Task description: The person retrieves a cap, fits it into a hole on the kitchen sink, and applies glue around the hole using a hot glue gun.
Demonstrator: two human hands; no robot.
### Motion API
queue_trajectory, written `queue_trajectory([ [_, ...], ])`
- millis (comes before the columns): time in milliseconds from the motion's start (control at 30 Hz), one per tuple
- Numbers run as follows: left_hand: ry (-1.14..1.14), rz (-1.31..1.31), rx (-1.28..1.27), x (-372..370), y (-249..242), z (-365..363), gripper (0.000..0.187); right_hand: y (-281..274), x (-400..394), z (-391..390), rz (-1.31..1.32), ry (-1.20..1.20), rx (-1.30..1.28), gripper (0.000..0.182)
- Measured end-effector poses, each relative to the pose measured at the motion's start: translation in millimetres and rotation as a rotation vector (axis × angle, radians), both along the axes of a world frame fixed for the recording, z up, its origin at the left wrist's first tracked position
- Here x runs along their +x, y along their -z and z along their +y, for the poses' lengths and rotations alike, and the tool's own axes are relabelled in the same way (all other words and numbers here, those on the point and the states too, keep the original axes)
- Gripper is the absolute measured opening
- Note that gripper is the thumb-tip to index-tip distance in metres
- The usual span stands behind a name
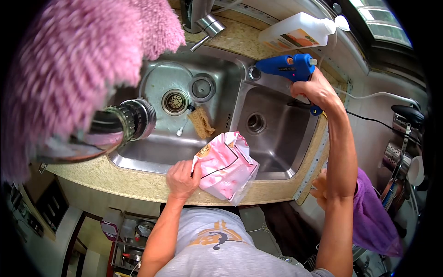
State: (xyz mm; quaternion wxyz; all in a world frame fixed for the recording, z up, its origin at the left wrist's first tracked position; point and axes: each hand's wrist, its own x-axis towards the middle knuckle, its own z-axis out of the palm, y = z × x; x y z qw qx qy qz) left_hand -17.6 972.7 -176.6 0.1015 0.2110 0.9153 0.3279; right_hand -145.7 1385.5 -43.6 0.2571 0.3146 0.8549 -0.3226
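My left hand (183,179) is closed on the edge of a pink and white plastic bag (226,171), which is crumpled and hangs over the sink's front edge. At the back right of the sink, my right hand (315,90) grips a blue glue gun (286,66) by its handle, fingers wrapped round it. The gun points left, its nozzle end close to a round metal fitting (254,73) on the sink rim. A white stick end shows at its rear. The bag's contents cannot be made out.
The steel double sink (237,106) holds a tan sponge (201,123) and a round strainer (202,87). A white bottle (295,33) lies tilted behind. A fluffy pink cloth (87,69) and a shiny threaded metal piece (134,120) crowd the left. A purple towel (374,217) hangs right.
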Motion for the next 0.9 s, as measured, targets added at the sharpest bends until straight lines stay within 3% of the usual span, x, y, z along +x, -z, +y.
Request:
queue_trajectory([
  [900,0.002,0.058,0.001,0.8,2.8,-1.5,0.019,-14.3,-9.3,-14.1,-0.053,-0.05,0.092,0.048],
])
